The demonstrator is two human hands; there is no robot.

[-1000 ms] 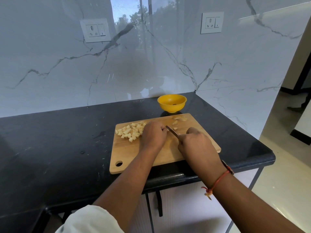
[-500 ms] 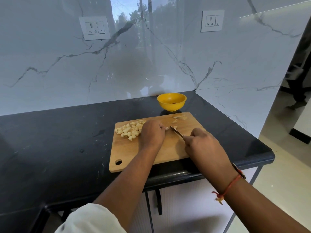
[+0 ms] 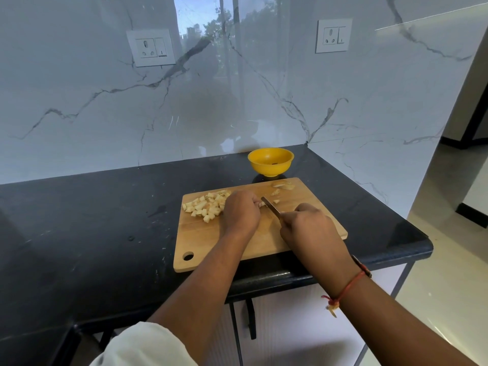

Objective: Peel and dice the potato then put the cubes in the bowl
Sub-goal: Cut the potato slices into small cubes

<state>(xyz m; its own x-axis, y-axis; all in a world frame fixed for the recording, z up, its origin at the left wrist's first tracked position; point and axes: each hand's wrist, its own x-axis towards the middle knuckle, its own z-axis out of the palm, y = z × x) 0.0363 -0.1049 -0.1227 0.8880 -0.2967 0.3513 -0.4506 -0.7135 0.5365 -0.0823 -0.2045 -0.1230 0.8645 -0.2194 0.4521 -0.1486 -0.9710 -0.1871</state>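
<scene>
head: right hand [image 3: 307, 228] grips knife [image 3: 270, 206] (over board [image 3: 200, 241])

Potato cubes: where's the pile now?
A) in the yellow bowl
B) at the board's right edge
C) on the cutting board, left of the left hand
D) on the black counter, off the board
C: the pile of cubes lies on the cutting board, just left of the left hand, and no cubes show in the yellow bowl.

Potato cubes [image 3: 207, 206] just left of left hand [image 3: 241, 213], yellow bowl [image 3: 270, 163] beyond right hand [image 3: 306, 225], bare cutting board [image 3: 323, 207] to its right.
</scene>
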